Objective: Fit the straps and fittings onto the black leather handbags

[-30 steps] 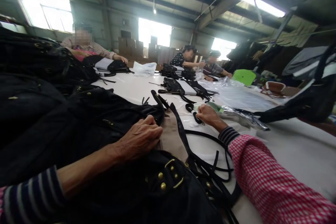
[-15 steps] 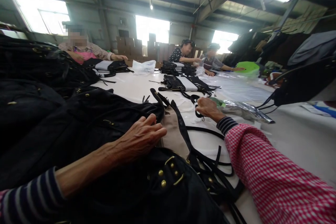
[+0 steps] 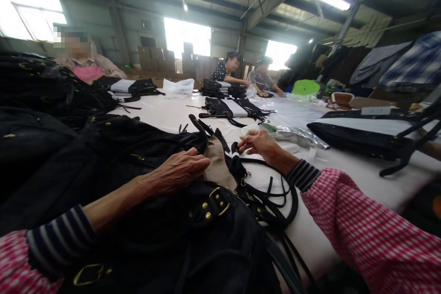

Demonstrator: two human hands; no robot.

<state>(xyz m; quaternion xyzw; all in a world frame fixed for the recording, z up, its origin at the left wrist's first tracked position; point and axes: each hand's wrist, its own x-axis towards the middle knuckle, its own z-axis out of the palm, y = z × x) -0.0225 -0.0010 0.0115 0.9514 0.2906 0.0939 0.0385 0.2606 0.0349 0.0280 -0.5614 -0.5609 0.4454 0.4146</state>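
Note:
A black bag (image 3: 220,229) with gold buckles and studs lies in front of me, its zipped opening showing a beige lining (image 3: 217,165). My left hand (image 3: 182,167) rests at the edge of that opening, fingers curled; whatever is under the fingertips is hidden. To the right, my right hand (image 3: 257,144) pinches the end of a black strap bundle (image 3: 236,158) that has a white wrap round it. Below this hand, black cords and a rounded handle (image 3: 292,206) curve over the white table (image 3: 310,243).
More black bags (image 3: 41,82) are heaped at the left. A flat black bag with a white band (image 3: 227,108) lies ahead, with clear plastic (image 3: 299,135) beyond my right hand. Another black bag (image 3: 365,135) is at the right. Several people sit across the table.
My right hand has moved left, closer to the opening, bringing the strap bundle with it. The view has turned right, and the black bag at the right now lies lower on the table.

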